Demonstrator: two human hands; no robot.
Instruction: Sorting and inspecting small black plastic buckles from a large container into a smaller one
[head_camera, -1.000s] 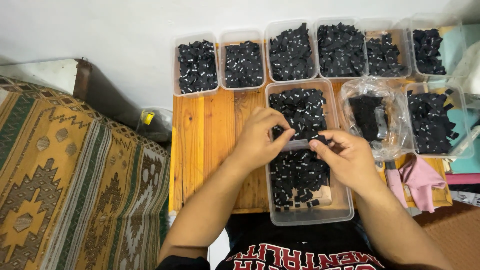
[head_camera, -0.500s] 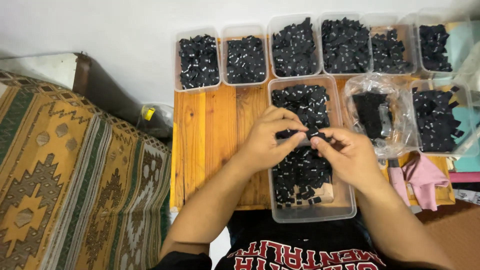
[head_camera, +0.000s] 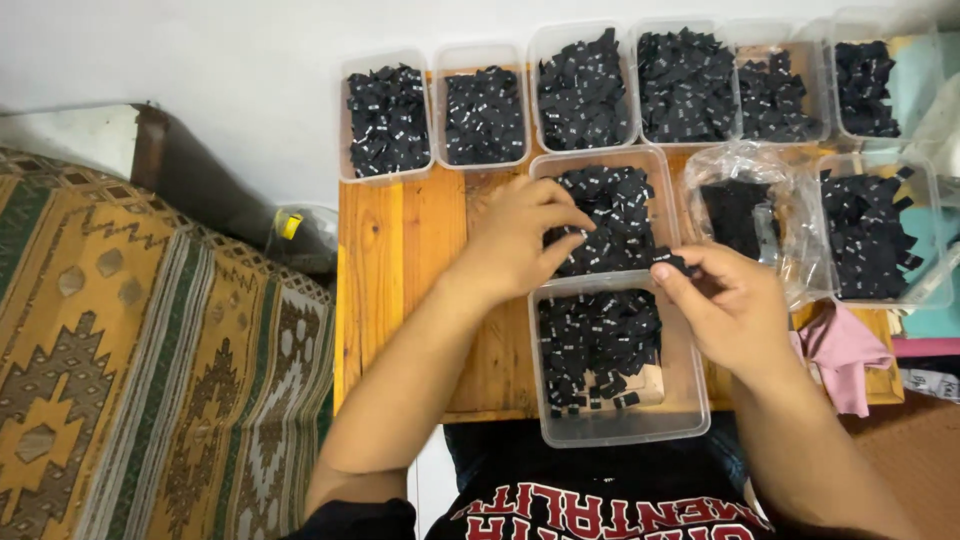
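My left hand (head_camera: 520, 240) reaches over the upper middle clear tub (head_camera: 545, 165), fingertips resting on its pile of small black fabric tags (head_camera: 615, 215). My right hand (head_camera: 725, 305) hovers over the right rim of the near clear tub (head_camera: 690, 400) and pinches a small black tag (head_camera: 668, 262) between thumb and fingers. The near tub holds a loose heap of black tags (head_camera: 600, 340) with a patch of bare bottom showing at its lower right.
A row of several clear tubs of black tags (head_camera: 640, 85) lines the back of the wooden table (head_camera: 400, 260). A crumpled clear plastic bag (head_camera: 745, 205) and another tub (head_camera: 880, 235) sit at right, pink cloth (head_camera: 840, 355) below. A patterned rug (head_camera: 150, 370) covers the left.
My hands, close together over the tubs' shared edge before, have parted. The left has moved onto the upper tub's pile; the right has drawn rightward with a tag.
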